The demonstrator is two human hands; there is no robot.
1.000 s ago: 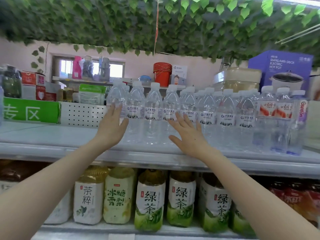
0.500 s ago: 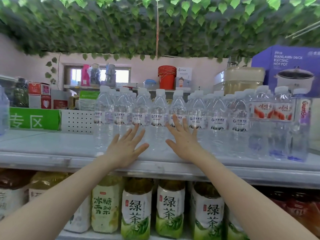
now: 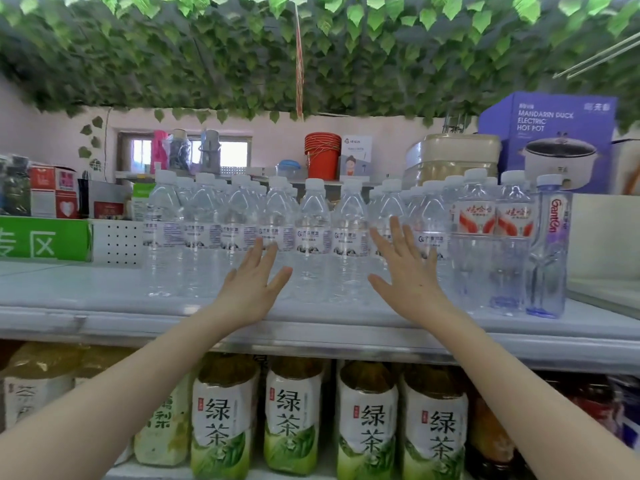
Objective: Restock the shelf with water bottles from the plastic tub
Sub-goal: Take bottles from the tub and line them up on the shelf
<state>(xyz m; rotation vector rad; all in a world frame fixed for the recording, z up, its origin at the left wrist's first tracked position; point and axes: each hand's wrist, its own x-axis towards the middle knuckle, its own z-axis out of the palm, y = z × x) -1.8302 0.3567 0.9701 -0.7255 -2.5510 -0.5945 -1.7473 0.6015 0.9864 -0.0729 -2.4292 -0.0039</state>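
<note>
Water bottles (image 3: 313, 237) in rows on shelf (image 3: 86, 306), tea bottles (image 3: 367, 420) below, hot-pot box (image 3: 547, 133) behind right.

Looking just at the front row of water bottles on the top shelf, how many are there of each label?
White-and-blue label bottles: 8
Red-and-white label bottles: 2
Ganten bottle: 1
Total: 11

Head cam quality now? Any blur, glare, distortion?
Head view: backlit window blown out; leaves at the top smeared; shelf edge bows from the wide lens; hands and bottles fairly sharp.
</note>
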